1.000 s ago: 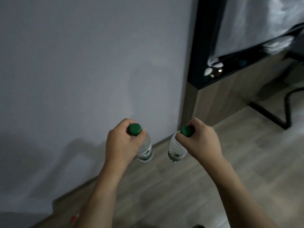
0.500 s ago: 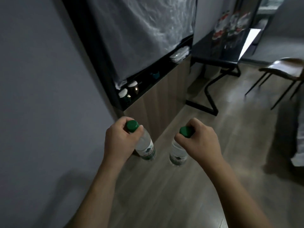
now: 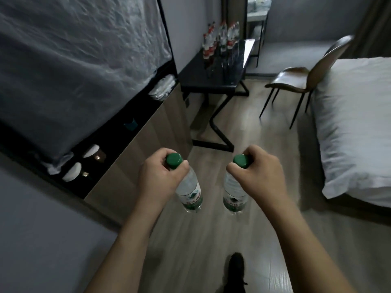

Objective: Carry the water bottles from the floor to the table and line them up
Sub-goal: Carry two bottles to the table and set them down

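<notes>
I carry two clear water bottles with green caps above the wooden floor. My left hand (image 3: 157, 179) grips the neck of the left bottle (image 3: 190, 192), which hangs tilted with its base to the right. My right hand (image 3: 257, 173) grips the neck of the right bottle (image 3: 233, 195), which hangs almost straight down. Ahead stands the black table (image 3: 213, 78). Several bottles with red labels (image 3: 220, 38) stand in a group at its far end by the wall.
A low wooden cabinet (image 3: 135, 149) with a covered screen above runs along the left wall. A brown chair (image 3: 300, 81) stands ahead on the right, beside a white bed (image 3: 355, 127). My dark shoe (image 3: 236, 271) shows on the floor below.
The view has swung right from the bare wall to face the table, chair and bed. Both hands keep their grip on the bottles at the same height.
</notes>
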{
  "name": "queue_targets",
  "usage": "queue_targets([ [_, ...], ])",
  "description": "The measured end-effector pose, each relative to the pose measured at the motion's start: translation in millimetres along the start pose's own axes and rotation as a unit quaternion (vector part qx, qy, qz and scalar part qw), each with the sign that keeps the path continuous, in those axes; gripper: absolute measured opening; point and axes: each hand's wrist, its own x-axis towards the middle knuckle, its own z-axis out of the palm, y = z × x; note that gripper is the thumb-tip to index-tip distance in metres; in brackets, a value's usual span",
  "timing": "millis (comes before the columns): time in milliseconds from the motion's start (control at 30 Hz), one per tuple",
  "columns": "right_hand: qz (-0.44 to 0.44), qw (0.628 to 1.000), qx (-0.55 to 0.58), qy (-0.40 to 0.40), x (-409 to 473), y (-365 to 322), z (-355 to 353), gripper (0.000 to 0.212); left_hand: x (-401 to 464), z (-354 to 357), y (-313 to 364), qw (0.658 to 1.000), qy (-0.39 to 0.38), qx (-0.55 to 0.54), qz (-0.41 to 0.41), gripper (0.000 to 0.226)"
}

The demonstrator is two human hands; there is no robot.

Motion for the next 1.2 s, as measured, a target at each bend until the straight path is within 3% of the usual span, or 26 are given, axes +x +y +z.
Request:
queue_targets([
  [467, 0.004, 0.998, -0.025, 0.064, 250.7, 75.7, -33.9, 0.024, 214.9, 187.3, 50.1, 0.997, -0.058, -0.027, 0.042, 0.017],
  [700, 0.016, 0.998, -0.051, 0.04, 370.8, 143.4, -44.9, 0.027, 290.9, 293.4, 83.2, 0.996, -0.077, -0.019, 0.042, 0.017],
  [933, -0.021, 0.998, -0.039, 0.045, 500.2, 189.6, -73.0, 0.029, 374.5, 383.6, 128.4, 0.998, -0.043, -0.017, 0.042, 0.015],
  [1200, -0.002, 0.998, -0.025, 0.049, 617.3, 236.2, -72.6, 0.029, 472.8, 460.0, 151.6, 0.997, -0.055, -0.046, 0.027, 0.016],
])
